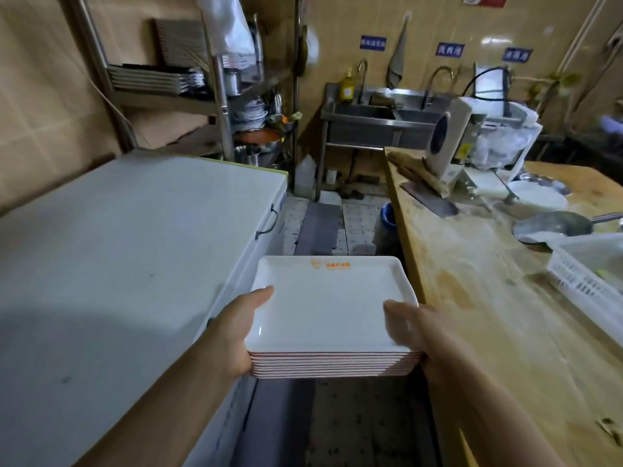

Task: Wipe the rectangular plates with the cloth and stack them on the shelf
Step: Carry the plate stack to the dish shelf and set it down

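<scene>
both hands carry a stack of white rectangular plates (328,308) in mid-air over the floor aisle, between a white chest freezer (118,251) and the wooden worktop (488,298). the left hand (236,332) grips the stack's left edge, thumb on the top plate; the right hand (421,335) grips the right edge the same way. the top plate bears an orange logo. a metal shelf (161,96) stands ahead on the left, holding dark trays. a white basket (586,281) sits on the worktop.

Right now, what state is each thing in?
Plate stack: held level over the aisle, carried in both hands.
Left hand: grips the stack's left edge.
Right hand: grips its right edge.
Shelf: holds trays already.
Freezer lid: closed.
</scene>
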Demonstrator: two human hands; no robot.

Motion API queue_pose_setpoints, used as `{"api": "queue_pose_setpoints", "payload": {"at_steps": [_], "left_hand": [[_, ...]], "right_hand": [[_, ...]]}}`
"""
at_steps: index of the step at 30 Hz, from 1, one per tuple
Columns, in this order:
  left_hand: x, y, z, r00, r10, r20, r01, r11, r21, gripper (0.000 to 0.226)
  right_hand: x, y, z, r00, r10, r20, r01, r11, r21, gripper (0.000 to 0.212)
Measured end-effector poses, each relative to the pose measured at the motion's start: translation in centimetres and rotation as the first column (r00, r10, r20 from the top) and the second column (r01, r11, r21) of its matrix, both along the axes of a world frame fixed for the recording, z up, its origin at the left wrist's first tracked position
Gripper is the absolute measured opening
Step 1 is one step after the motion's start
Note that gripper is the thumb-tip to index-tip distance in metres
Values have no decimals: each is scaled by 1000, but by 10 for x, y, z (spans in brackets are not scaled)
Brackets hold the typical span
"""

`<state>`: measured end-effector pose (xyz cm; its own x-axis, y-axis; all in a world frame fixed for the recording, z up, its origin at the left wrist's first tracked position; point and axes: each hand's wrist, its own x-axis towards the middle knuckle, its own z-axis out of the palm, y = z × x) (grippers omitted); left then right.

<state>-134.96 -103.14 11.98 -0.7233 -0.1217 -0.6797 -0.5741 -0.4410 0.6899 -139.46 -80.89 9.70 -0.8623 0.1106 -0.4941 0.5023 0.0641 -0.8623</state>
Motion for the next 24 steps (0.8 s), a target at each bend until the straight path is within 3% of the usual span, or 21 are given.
{"api": "queue_pose_setpoints", "payload": {"at_steps": [10, 24], "left_hand": [[-217, -20, 6, 998, -58, 7, 58, 998, 32, 23], [-493, -33, -5, 998, -45, -32, 44, 999, -14, 24]], "right_hand": [[-204, -23, 7, 992, -122, -39, 124, 991, 54, 27], [-483, -34, 7, 997, -79, -24, 79, 997, 7, 46]]}}
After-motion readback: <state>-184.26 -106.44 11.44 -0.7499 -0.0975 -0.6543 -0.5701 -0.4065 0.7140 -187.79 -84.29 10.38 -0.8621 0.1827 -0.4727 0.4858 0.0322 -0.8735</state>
